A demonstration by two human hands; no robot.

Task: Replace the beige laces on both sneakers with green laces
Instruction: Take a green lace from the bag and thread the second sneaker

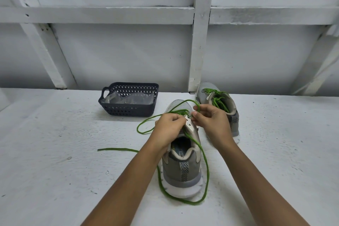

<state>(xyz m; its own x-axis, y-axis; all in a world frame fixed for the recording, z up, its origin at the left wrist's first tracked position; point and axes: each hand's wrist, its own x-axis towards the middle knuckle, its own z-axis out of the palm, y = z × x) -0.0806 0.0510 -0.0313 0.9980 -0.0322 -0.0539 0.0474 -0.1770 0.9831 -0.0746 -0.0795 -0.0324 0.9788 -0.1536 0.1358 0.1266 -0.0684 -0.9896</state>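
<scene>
On the white tabletop [55,161], a dark basket [128,111] sits at ten o'clock from the near sneaker [181,169], with crumpled clear plastic [128,99] inside it. A free end of the green lace [206,170] trails out toward nine o'clock; another stretch loops round the heel at six o'clock. The left hand [169,126] rests on the near sneaker's left side, fingers curled at the eyelets and pinching the green lace. The near sneaker stands mid-tabletop, heel toward the person, only its front eyelets threaded. The right hand [211,119] is close beside the left, pinching the same lace, a loop hooked over its forefinger. At one o'clock the far sneaker [233,115] stands against the wall, threaded with a second green lace [218,100].
</scene>
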